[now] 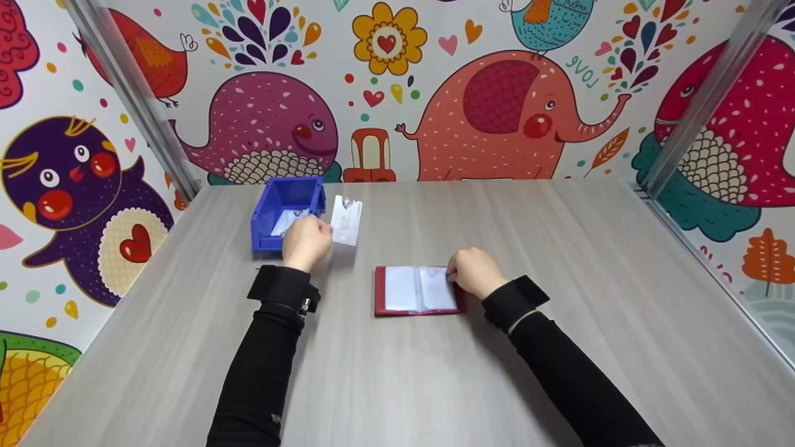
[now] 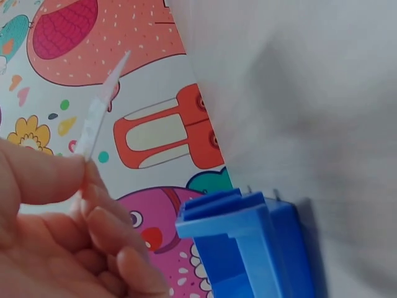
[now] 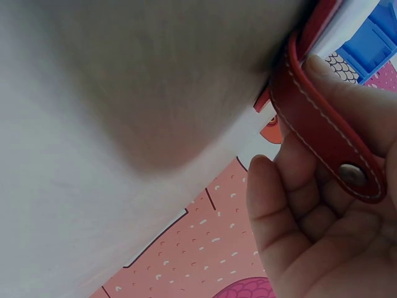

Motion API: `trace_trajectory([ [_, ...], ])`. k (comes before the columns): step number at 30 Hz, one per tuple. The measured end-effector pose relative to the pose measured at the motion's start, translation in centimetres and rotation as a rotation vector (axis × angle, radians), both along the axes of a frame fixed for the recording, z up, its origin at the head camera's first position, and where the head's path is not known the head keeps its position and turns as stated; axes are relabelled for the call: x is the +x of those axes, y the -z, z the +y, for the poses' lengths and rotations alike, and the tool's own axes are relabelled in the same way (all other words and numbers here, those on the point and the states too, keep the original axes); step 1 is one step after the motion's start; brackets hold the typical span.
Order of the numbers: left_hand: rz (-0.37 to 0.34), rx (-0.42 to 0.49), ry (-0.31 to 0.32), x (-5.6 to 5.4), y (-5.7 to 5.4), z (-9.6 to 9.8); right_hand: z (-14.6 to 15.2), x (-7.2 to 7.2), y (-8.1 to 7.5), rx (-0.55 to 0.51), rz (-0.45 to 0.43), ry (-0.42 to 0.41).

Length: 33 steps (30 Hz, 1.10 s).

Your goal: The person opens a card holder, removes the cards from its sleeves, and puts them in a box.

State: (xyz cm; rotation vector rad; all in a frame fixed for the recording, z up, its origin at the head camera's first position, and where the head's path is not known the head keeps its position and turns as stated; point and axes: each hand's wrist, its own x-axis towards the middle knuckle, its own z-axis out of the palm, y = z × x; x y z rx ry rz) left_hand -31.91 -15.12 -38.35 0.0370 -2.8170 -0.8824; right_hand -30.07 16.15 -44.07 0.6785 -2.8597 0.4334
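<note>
My left hand (image 1: 307,241) pinches a white card (image 1: 346,220) with grey print by its lower left edge. It holds the card upright beside the blue bin (image 1: 256,233); in the left wrist view the card (image 2: 93,124) shows nearly edge-on, between thumb and fingers. A red card holder (image 1: 380,292) lies spread on the table, its clear plastic sleeves (image 1: 402,288) facing up. At its right edge my right hand (image 1: 475,271) grips the holder, thumb on the sleeves. In the right wrist view its stitched strap (image 3: 322,130) with a metal snap sticks out past the fingers.
More white cards (image 1: 289,221) lie inside the blue bin, near the table's back left. The light wood-grain table (image 1: 397,379) meets a wall (image 1: 397,105) printed with cartoon animals at the back, and metal posts stand at both back corners.
</note>
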Motion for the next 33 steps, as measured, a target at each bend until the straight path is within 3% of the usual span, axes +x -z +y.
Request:
trace_trajectory([
  [7,-0.003,-0.005,-0.026,-0.5,-0.4,-0.7,0.3,-0.3,0.4,-0.014,0.041,-0.024],
  [11,0.033,-0.016,-0.043,-0.6,-0.6,-1.3,0.1,-0.1,0.1,-0.008,0.009,-0.007],
  [22,0.016,-0.01,-0.145,-1.0,-1.3,-3.2,0.0,-0.1,0.0,0.005,-0.005,0.02],
  [33,0.014,0.015,-0.236,-1.3,-0.6,-4.8,-0.1,0.0,-0.1,-0.006,-0.006,0.01],
])
